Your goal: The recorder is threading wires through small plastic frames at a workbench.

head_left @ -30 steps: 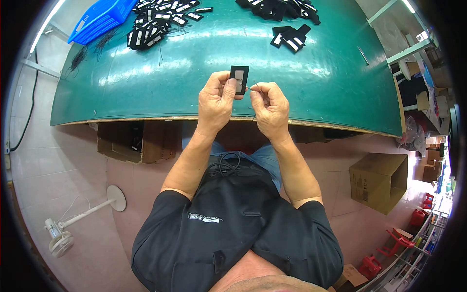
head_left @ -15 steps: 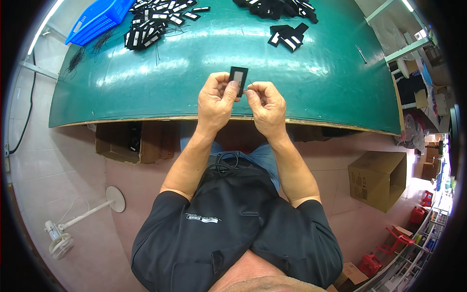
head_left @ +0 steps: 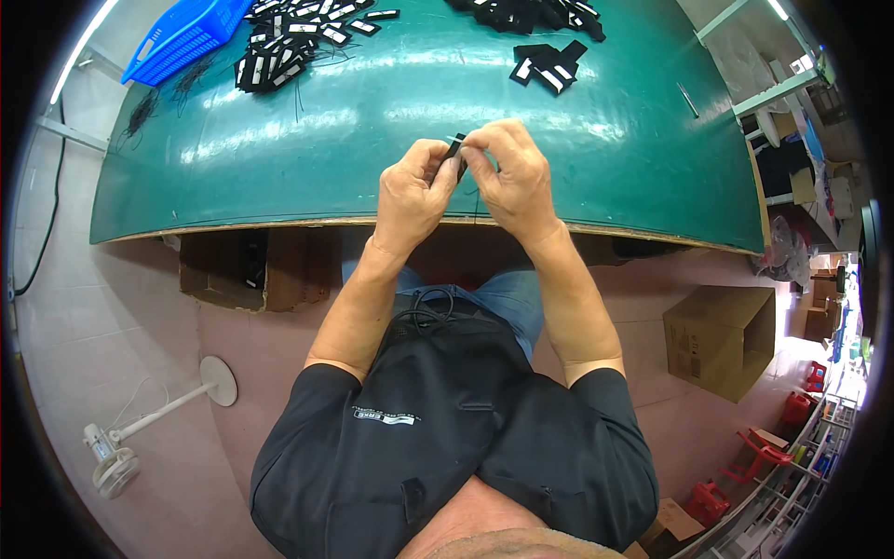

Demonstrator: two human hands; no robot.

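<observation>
A person's left hand pinches a black tag upright before the right hand, whose own hold is unclear; below the grip, white lettering crosses a black shirt.

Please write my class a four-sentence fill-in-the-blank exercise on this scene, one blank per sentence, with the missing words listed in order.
1. The left hand holds a small piece that is mostly ____ in colour.
2. The plastic basket on the table is coloured ____.
3. The slim object lying alone is nearest the table's ____ edge.
4. The white fan is on the person's ____ side.

Missing words: black; blue; right; left.
</observation>
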